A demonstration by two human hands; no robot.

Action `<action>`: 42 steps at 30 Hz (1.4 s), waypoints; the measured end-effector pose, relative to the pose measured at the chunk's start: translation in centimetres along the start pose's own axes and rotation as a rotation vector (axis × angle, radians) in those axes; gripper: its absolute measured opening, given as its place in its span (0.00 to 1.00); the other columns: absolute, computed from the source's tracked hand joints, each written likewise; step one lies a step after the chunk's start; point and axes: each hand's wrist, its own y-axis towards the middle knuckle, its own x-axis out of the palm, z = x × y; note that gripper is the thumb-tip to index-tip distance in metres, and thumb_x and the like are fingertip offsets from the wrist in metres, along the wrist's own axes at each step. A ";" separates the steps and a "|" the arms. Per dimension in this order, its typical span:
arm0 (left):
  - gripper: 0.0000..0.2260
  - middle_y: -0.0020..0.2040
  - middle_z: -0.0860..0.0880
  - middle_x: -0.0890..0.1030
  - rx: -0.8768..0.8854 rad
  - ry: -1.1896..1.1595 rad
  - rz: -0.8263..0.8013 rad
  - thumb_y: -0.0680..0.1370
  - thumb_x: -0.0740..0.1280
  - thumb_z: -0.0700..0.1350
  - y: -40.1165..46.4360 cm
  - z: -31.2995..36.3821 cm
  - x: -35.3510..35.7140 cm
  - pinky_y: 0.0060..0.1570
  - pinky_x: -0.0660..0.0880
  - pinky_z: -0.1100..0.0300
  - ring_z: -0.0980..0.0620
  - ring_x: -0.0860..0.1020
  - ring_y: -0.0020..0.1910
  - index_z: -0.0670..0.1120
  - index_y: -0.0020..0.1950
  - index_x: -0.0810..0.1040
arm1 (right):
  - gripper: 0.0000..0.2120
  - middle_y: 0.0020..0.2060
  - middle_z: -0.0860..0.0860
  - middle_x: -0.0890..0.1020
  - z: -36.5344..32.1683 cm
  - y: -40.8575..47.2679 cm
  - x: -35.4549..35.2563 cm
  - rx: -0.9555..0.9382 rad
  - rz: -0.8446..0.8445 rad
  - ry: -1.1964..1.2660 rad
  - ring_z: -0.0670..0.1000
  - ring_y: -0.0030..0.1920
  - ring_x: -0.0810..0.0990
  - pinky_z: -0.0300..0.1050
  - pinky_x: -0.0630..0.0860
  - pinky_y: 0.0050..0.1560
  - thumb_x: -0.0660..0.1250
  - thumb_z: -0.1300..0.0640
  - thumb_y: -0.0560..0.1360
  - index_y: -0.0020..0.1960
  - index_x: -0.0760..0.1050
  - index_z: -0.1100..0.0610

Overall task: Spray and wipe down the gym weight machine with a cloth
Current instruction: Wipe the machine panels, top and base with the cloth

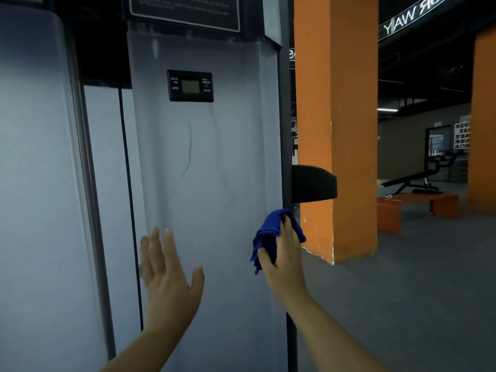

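Observation:
The weight machine's grey shroud panel (204,162) fills the middle of the view, with a small black display (190,85) set into it. My right hand (284,259) presses a bunched blue cloth (268,237) against the panel's right edge, thumb and fingers wrapped round the cloth. My left hand (166,272) is raised in front of the lower panel with its fingers straight and spread, holding nothing. I cannot tell whether it touches the panel. No spray bottle is in view.
A black pad (314,183) sticks out to the right of the machine's dark upright post (285,124). An orange pillar (338,124) stands just behind. Farther right are an orange bench (418,204), a black incline bench (413,181) and grey floor.

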 end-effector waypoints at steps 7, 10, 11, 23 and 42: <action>0.39 0.83 0.47 0.41 -0.049 0.164 0.025 0.78 0.71 0.49 0.5 0.5 1.6 0.78 0.48 0.36 0.44 0.37 0.82 0.49 0.82 0.52 | 0.38 0.80 0.47 0.60 0.9 -0.4 0.1 0.003 0.028 -0.033 0.47 0.80 0.54 0.36 0.54 0.73 0.70 0.54 0.79 0.83 0.54 0.53; 0.37 0.83 0.45 0.42 -0.046 0.220 0.048 0.77 0.71 0.49 0.1 0.9 2.5 0.77 0.48 0.34 0.40 0.37 0.81 0.48 0.81 0.56 | 0.38 0.79 0.49 0.63 2.9 -2.2 0.6 0.038 0.005 -0.072 0.50 0.78 0.58 0.44 0.61 0.75 0.70 0.52 0.79 0.82 0.55 0.54; 0.37 0.83 0.45 0.43 -0.054 0.226 0.047 0.77 0.71 0.49 0.0 1.0 2.7 0.76 0.48 0.33 0.40 0.36 0.81 0.48 0.81 0.56 | 0.37 0.79 0.49 0.62 3.5 -3.1 0.7 0.047 -0.005 -0.093 0.51 0.78 0.58 0.47 0.63 0.76 0.70 0.50 0.79 0.82 0.56 0.54; 0.32 0.83 0.42 0.54 0.532 0.520 0.123 0.80 0.54 0.55 9.7 5.6 0.9 0.78 0.48 0.35 0.40 0.47 0.83 0.44 0.82 0.57 | 0.30 0.78 0.51 0.60 2.5 -0.6 1.0 0.040 0.040 -0.102 0.51 0.76 0.55 0.45 0.57 0.75 0.65 0.49 0.81 0.79 0.60 0.56; 0.31 0.84 0.44 0.54 0.671 0.701 0.165 0.82 0.54 0.60 21.2 7.5 -5.2 0.77 0.51 0.35 0.42 0.47 0.83 0.46 0.82 0.61 | 0.24 0.68 0.57 0.72 -12.9 19.5 -3.7 -0.186 0.353 -0.151 0.61 0.67 0.68 0.63 0.68 0.68 0.48 0.43 0.79 0.60 0.74 0.58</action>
